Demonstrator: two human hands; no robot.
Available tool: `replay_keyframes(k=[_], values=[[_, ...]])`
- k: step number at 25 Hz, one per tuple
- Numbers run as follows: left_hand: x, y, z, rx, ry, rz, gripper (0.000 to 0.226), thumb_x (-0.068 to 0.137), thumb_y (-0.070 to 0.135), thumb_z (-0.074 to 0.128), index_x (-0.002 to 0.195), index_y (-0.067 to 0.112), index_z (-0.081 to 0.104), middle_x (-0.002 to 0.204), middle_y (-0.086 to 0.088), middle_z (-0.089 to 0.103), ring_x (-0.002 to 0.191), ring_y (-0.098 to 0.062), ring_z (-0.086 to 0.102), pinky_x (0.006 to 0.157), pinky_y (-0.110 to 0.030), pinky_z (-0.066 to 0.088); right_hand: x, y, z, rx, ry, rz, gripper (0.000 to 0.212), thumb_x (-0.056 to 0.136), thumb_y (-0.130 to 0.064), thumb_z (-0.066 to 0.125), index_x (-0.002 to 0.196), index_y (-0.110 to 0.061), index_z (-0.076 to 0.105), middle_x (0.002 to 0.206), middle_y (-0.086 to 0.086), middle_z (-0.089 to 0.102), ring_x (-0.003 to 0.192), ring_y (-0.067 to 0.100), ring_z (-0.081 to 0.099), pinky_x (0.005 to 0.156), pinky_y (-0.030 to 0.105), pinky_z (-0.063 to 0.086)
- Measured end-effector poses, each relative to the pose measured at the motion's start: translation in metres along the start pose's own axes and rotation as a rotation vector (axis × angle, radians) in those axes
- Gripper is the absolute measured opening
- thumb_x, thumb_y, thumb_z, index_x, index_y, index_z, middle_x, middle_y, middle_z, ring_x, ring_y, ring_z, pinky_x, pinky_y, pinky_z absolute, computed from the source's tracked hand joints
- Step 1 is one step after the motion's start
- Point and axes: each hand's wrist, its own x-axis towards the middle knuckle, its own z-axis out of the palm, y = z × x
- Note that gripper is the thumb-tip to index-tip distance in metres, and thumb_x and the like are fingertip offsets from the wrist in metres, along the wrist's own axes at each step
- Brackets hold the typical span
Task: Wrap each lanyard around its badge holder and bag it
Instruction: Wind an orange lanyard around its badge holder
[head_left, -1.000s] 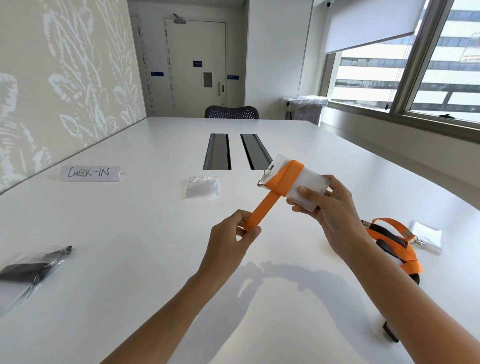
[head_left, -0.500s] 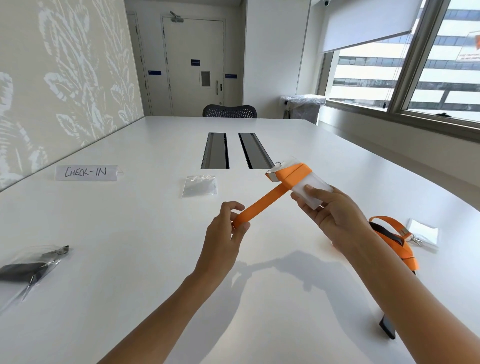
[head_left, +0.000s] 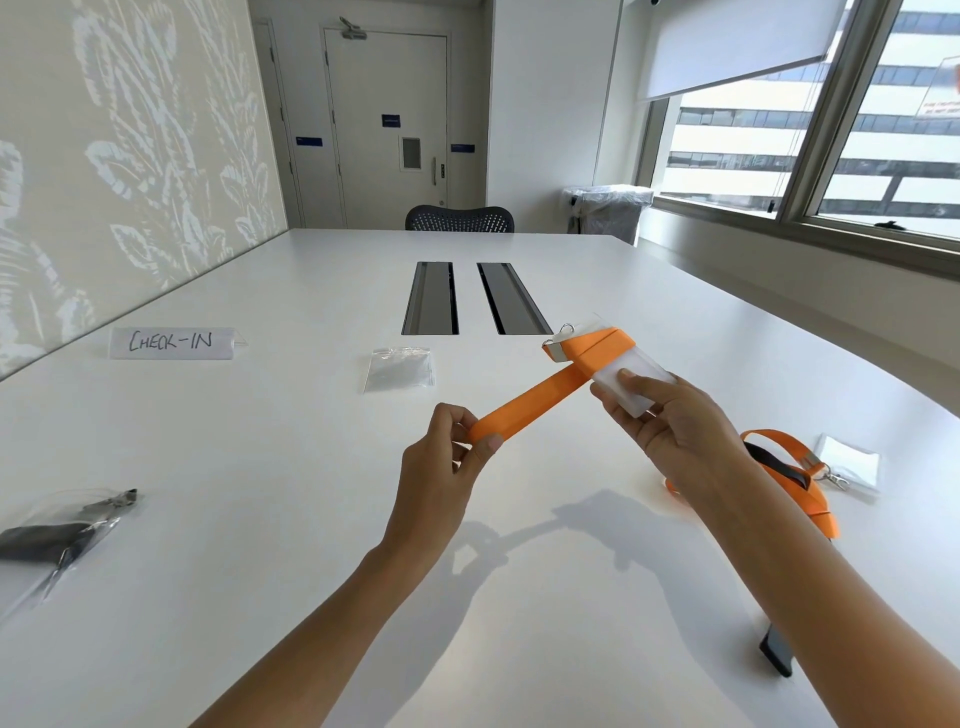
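left hand (head_left: 441, 457) pinching orange lanyard (head_left: 530, 405) tail | right hand (head_left: 670, 421) gripping badge holder (head_left: 631, 382), lanyard partly wrapping it, above surface (head_left: 260, 467)

Right hand (head_left: 670, 431) grips badge holder (head_left: 631, 382); left hand (head_left: 447, 462) pinches orange lanyard (head_left: 530, 405) (pulled taut).

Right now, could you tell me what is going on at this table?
A person is wrapping an orange lanyard around a clear badge holder. The right hand holds the holder above the table, with a few turns on it near the clip, while the left hand pinches the strap's free end, pulled taut. An empty clear bag lies ahead; a bagged dark lanyard lies at the left.
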Motion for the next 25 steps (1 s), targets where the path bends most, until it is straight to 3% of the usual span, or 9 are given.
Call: replay_keyframes(k=[4,9,14,17,21,25], values=[[-0.002,0.009,-0.002,-0.052,0.006,0.04,0.02,0.086,0.034,0.067,0.088,0.021,0.052,0.09,0.01,0.061,0.075,-0.011,0.062,0.06,-0.007,0.044,0.002,0.001,-0.002,0.0,0.002,0.002,0.013,0.087,0.01,0.059,0.098,0.003,0.059,0.096,0.022,0.066,0.068,0.033,0.074,0.058,0.027,0.059],[0.002,0.03,-0.01,-0.416,-0.077,-0.028,0.017,0.081,0.03,0.074,0.081,0.024,0.058,0.088,0.011,0.062,0.064,-0.004,0.057,0.06,-0.01,0.041,0.005,0.002,-0.006,0.002,0.008,0.032,0.011,0.087,0.011,0.059,0.096,0.004,0.059,0.095,0.023,0.066,0.067,0.033,0.074,0.057,0.028,0.059],[0.003,0.034,-0.015,-0.618,-0.187,-0.057,0.018,0.079,0.038,0.066,0.083,0.021,0.06,0.083,0.008,0.059,0.076,-0.015,0.049,0.071,-0.029,0.039,0.006,0.01,-0.006,-0.071,0.008,0.111,0.012,0.086,0.012,0.06,0.094,0.004,0.059,0.09,0.023,0.067,0.064,0.032,0.074,0.055,0.029,0.059],[0.005,0.031,-0.016,-0.627,-0.195,-0.109,0.016,0.083,0.038,0.06,0.082,0.023,0.063,0.081,0.007,0.057,0.08,-0.012,0.048,0.073,-0.032,0.034,0.007,0.014,-0.007,-0.111,0.012,0.116,0.013,0.085,0.012,0.06,0.096,0.005,0.059,0.091,0.022,0.067,0.064,0.032,0.073,0.057,0.031,0.061],[0.009,0.036,-0.02,-0.513,-0.19,-0.159,0.033,0.073,0.06,0.059,0.077,0.029,0.071,0.073,0.005,0.05,0.074,-0.012,0.041,0.069,-0.028,0.032,0.006,0.018,-0.007,-0.353,-0.046,-0.02,0.023,0.085,0.01,0.062,0.105,0.003,0.055,0.094,0.022,0.063,0.063,0.034,0.071,0.059,0.033,0.06],[0.015,0.041,-0.025,-0.582,-0.168,-0.202,0.032,0.069,0.059,0.067,0.07,0.028,0.073,0.074,-0.003,0.043,0.077,-0.021,0.032,0.065,-0.031,0.026,-0.002,0.026,0.002,-0.77,-0.174,-0.312,0.021,0.083,0.006,0.068,0.093,-0.006,0.053,0.088,0.025,0.062,0.063,0.039,0.07,0.063,0.046,0.06]])
